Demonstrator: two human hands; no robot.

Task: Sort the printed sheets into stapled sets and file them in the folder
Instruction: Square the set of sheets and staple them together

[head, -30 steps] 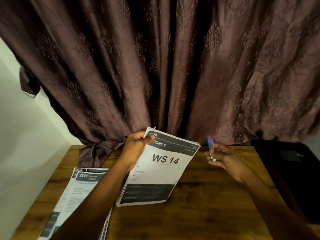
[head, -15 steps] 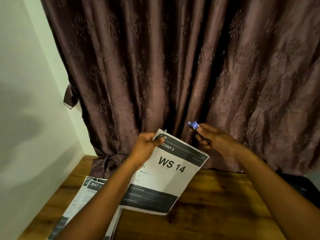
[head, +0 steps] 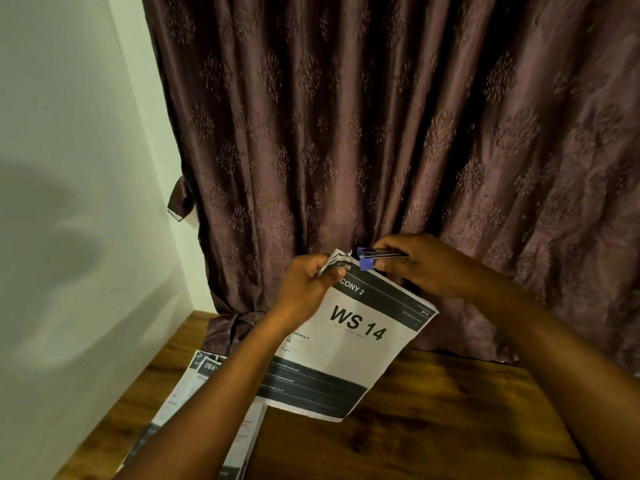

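My left hand (head: 304,284) pinches the top left corner of a printed set (head: 349,341) headed "WS 14", held up above the wooden table (head: 433,420). My right hand (head: 426,268) grips a small blue and metal stapler (head: 372,258). The stapler's blue jaw sits at the sheet's top edge, right beside my left thumb. A pile of other printed sheets (head: 204,386) lies flat at the table's left, partly hidden by my left forearm. No folder shows in this view.
A dark patterned curtain (head: 381,133) hangs behind the table and drapes onto its back edge. A pale wall (head: 69,202) stands close on the left.
My right hand carried the stapler up and left from the table's side to the sheet's top corner. The held set rose, and my view tilted up toward the curtain.
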